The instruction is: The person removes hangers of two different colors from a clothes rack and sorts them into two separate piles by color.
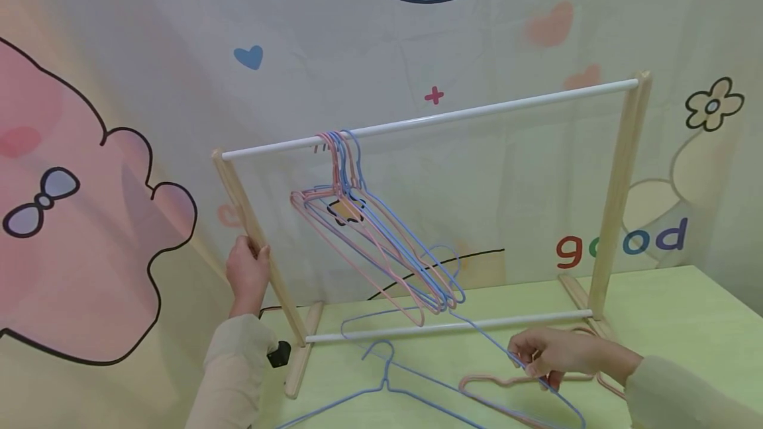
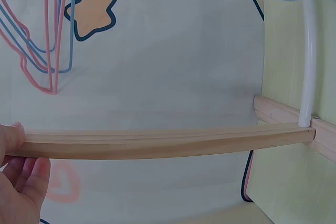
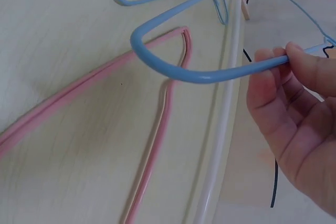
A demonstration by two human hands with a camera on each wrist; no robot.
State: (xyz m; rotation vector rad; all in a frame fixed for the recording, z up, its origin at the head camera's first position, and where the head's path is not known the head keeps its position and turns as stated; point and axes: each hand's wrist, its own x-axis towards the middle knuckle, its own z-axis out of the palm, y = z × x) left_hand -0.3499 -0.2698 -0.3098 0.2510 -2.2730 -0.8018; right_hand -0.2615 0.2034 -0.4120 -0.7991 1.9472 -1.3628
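Observation:
My left hand (image 1: 247,273) grips the left wooden post (image 2: 157,145) of a small clothes rack, partway up; the thumb is on the near side. Between thumb and fingers, my right hand (image 1: 557,353) pinches a blue hanger (image 3: 205,76) along one of its bars. That hanger is held tilted above the table at the rack's front, its hook toward the back. Several pink and blue hangers (image 1: 342,157) hang bunched on the white top rail (image 1: 477,113), left of its middle. Below lie another blue hanger (image 1: 386,384) and pink hangers (image 3: 79,85), partly overlapped by the right hand in the head view.
The rack's right post (image 1: 620,197) stands on a wooden foot, and a white lower rail (image 1: 507,322) runs close above the pale green table (image 1: 673,323). A small black object (image 1: 279,354) is beside the left foot. A printed curtain (image 1: 381,45) hangs behind.

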